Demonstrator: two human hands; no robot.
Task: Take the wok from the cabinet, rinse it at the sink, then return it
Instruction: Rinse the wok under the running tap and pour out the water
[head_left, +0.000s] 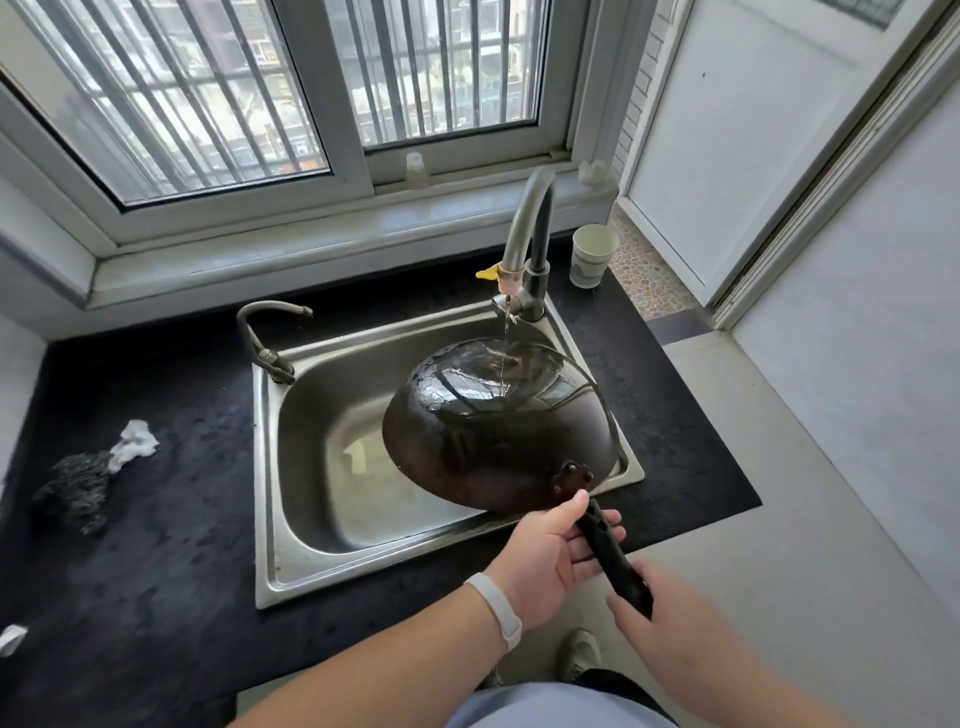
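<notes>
Black wok (493, 431) inverted over sink (262, 493), handle (602, 540) running toward person; right hand (670, 597) clasps end, left hand (550, 556) cradles nearer bowl, fingers slack

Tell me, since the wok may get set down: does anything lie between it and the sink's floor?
Nothing visible does: the sink floor beside the wok shows bare steel; the part under it is hidden.

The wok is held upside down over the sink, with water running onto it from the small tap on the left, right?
Not quite. In the head view the water falls onto the wok from the tall faucet at the sink's back right corner, not the small tap on the left. The wok is indeed held upside down over the sink.
</notes>
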